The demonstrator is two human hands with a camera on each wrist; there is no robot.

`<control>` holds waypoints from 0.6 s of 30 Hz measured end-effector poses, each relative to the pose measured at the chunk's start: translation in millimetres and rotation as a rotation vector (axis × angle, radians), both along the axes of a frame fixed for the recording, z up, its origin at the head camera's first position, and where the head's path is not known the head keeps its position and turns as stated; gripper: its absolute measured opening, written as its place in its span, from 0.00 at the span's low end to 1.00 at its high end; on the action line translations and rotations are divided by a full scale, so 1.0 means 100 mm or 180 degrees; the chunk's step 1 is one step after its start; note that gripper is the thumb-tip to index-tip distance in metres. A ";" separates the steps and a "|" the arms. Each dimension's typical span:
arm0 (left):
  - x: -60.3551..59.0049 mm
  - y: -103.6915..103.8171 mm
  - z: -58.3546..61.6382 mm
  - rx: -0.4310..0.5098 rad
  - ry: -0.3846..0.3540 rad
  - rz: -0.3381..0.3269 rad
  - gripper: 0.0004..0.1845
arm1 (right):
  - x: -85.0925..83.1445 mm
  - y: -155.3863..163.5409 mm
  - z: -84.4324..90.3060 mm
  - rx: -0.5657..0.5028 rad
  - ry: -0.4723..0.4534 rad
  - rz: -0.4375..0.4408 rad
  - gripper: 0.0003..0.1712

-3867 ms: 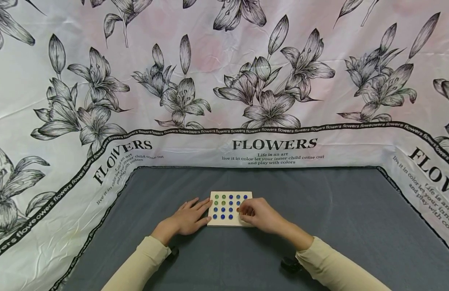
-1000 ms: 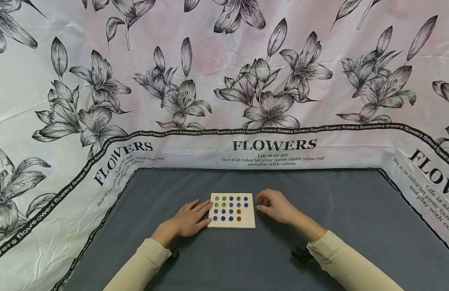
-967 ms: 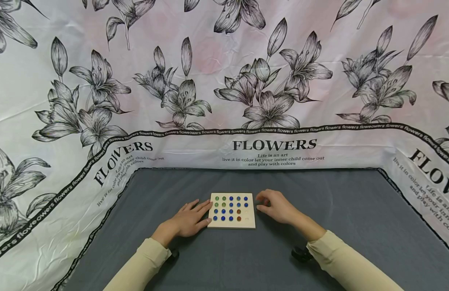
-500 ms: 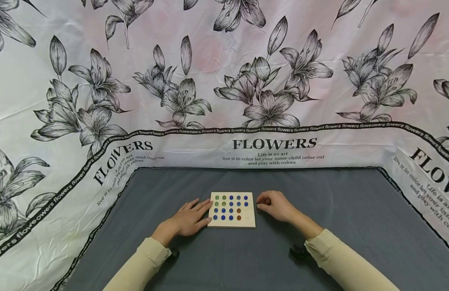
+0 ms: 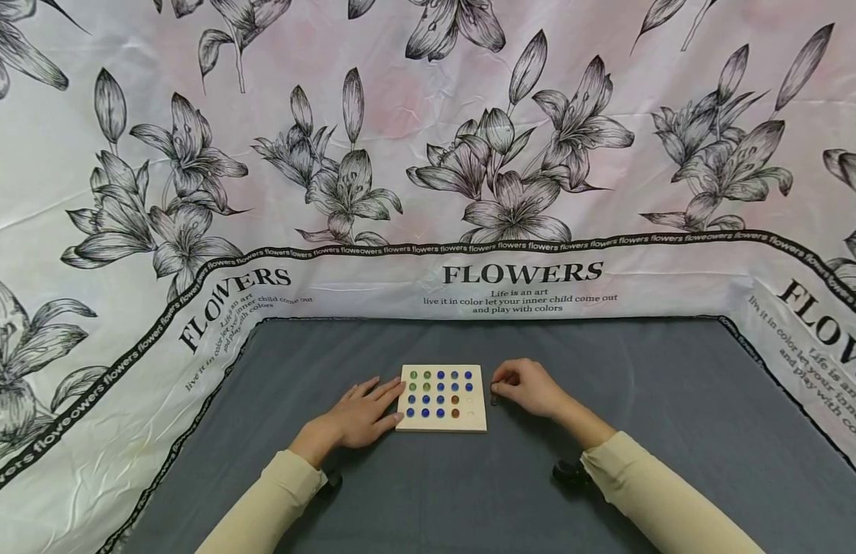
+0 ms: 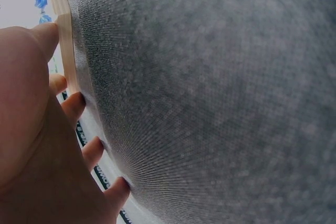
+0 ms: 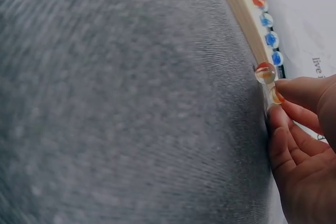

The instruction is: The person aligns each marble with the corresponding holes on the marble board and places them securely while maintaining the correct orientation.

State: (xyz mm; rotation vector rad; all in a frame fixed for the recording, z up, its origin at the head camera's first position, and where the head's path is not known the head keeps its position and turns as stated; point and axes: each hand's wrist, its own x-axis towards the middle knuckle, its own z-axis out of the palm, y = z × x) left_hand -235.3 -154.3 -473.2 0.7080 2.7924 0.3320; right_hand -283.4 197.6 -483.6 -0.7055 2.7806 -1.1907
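A square wooden board [image 5: 478,422] lies on the grey cloth, its holes filled with green, blue and two orange marbles [image 5: 455,400]; two holes in its right column look empty. My left hand [image 5: 372,408] rests flat on the cloth with straight fingers against the board's left edge [image 6: 65,35]. My right hand [image 5: 511,385] sits curled just right of the board. In the right wrist view its fingertips [image 7: 294,90] pinch a small orange-swirled marble [image 7: 276,96]. A second clear orange marble [image 7: 265,73] lies on the cloth against the board's side [image 7: 242,6].
The grey cloth [image 5: 643,400] covers the table. A white sheet printed with black lilies and "FLOWERS" [image 5: 523,273] rises behind and at both sides. Black camera mounts [image 5: 572,471] sit under both wrists.
The right hand left the board's orange marbles and moved to the cloth at the board's right edge, its fingers curling down there. The left hand and board stayed put.
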 end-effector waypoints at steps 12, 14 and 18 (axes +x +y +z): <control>0.00 0.01 0.07 -0.0056 -0.0030 0.0011 0.33 | 0.03 0.11 0.07 -0.0372 -0.0278 -0.0065 0.07; 0.00 0.02 0.08 -0.0074 -0.0017 0.0010 0.33 | 0.05 0.11 0.10 -0.0369 -0.0260 -0.0080 0.08; 0.00 0.02 0.07 -0.0079 -0.0010 0.0003 0.33 | 0.11 0.11 0.15 -0.0395 -0.0242 -0.0081 0.09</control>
